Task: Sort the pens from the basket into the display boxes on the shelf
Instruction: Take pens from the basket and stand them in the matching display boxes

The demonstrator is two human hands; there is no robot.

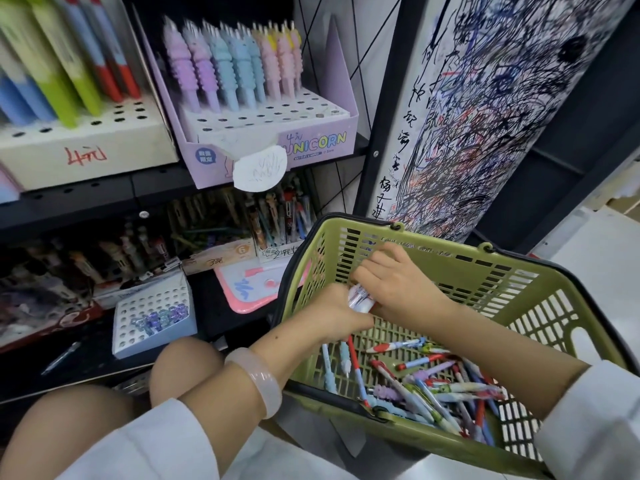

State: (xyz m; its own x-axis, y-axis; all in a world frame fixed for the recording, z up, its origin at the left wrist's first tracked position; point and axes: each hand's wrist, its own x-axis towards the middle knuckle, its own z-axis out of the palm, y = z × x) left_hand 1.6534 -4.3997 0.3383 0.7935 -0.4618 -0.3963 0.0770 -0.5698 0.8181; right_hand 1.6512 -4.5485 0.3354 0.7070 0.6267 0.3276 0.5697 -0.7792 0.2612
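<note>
Basket (519,282), olive-green plastic with slotted walls, sat at the person's knees before the shelf (104,199). Loose pens (433,386) of mixed patterns lay heaped across its floor, many crossing one another.

Left hand (332,313): reached over the near rim, fingers curled round a small bundle of pens (360,297), white barrels with red and blue print. A pale bangle (258,379) sat on that wrist.

Right hand (398,282): lay just above the bundle, fingers bent over its upper end and apparently pinching it; how firmly could not be told.

Display boxes: lilac unicorn box (277,147) on the upper shelf, back rows filled with pastel pens, front holes vacant. Cream box (86,150) to its left, holding tall pens, front holes likewise vacant. Small white box (152,317) on the lower level, only a few bluish pieces in it. Further pen boxes behind, too dim to itemise.

Risks, as judged:
- Bundle shared between two hands; a barrel could slide out and drop back into the heap.
- Similar prints among the loose stock; a mismatched pen could be gathered and placed in the wrong box.
- Holes narrow and close-set; a tilted insert could knock neighbouring pens.
</note>
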